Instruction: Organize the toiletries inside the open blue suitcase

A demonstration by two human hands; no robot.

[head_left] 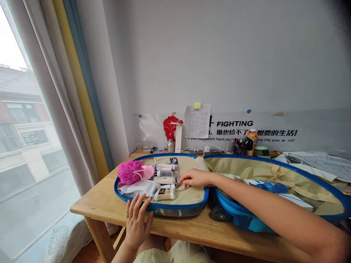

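Note:
A small blue suitcase (181, 206) lies unfolded on the desk, both beige-lined halves facing up. My left hand (138, 215) rests at the near rim of its left half, fingers spread. Over that half's lining, my right hand (194, 178) has its fingers bent together beside a small clear item; what they pinch, if anything, is hidden. Left of those fingertips are a cream tube (165, 180), a pack of cotton swabs (165, 193) and small bottles (164, 173). A magenta bath puff (130, 172), a pink round item (148, 171) and a white soft packet (141, 188) sit further left.
The suitcase's right half holds a blue-and-white package (265, 185) and a white box (294, 201). Behind stand an orange bottle (251, 142), a small jar (170, 146) and a white upright stand (178, 138). A keyboard (315, 166) lies right; the wooden desk (95, 201) ends near the window curtains.

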